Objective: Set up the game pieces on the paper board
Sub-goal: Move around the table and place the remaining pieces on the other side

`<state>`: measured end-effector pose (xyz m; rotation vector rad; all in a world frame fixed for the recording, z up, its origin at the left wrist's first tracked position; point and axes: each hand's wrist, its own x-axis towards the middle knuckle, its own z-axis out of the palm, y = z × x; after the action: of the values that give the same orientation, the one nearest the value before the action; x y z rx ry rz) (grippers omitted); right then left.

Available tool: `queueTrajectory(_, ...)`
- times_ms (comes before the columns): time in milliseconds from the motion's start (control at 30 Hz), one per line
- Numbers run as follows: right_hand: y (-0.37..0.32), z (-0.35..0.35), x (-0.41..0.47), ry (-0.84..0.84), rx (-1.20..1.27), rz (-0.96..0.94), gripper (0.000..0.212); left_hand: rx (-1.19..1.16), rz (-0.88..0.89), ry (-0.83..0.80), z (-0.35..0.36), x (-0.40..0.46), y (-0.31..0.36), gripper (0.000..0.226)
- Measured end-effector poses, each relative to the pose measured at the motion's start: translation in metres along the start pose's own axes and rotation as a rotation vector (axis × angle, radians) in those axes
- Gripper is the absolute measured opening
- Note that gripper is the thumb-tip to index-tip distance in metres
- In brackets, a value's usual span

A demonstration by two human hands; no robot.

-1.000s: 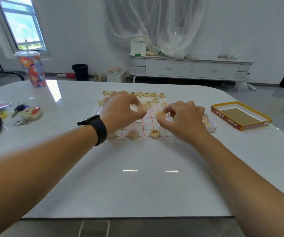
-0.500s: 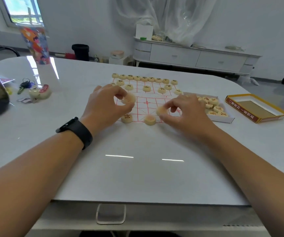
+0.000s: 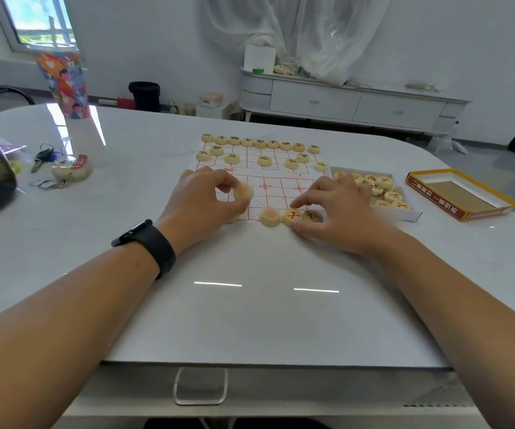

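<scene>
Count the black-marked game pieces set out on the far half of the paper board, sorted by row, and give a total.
Back-row pieces: 9
Middle-row pieces: 2
Front-row pieces: 5
Total: 16

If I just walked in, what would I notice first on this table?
Probably the two hands in the middle: the left hand pinches a round game piece above the paper board, while the right hand sets pieces along its near edge. Next, the colourful cup at the far left of the table.
</scene>
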<state>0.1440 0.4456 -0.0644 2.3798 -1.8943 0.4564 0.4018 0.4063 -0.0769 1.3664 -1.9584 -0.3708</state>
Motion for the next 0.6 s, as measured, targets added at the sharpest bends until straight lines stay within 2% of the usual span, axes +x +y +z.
queueTrajectory(100,0.002,0.0,0.0,0.005,0.026,0.01,0.062,0.111,-0.013,-0.019,0.0,0.011,0.008,0.039)
queueTrajectory(333,0.007,-0.003,-0.004,0.126,0.165,0.037,0.043,0.399,-0.045,-0.122,0.027,0.057,0.034,0.043)
queueTrajectory(433,0.009,-0.004,-0.003,0.131,0.196,0.045,0.029,0.433,-0.071,-0.134,0.036,0.064,0.038,0.046)
queueTrajectory(600,0.012,-0.003,-0.003,0.139,0.235,0.029,0.025,0.459,-0.132,-0.161,0.038,0.071,0.037,0.046)
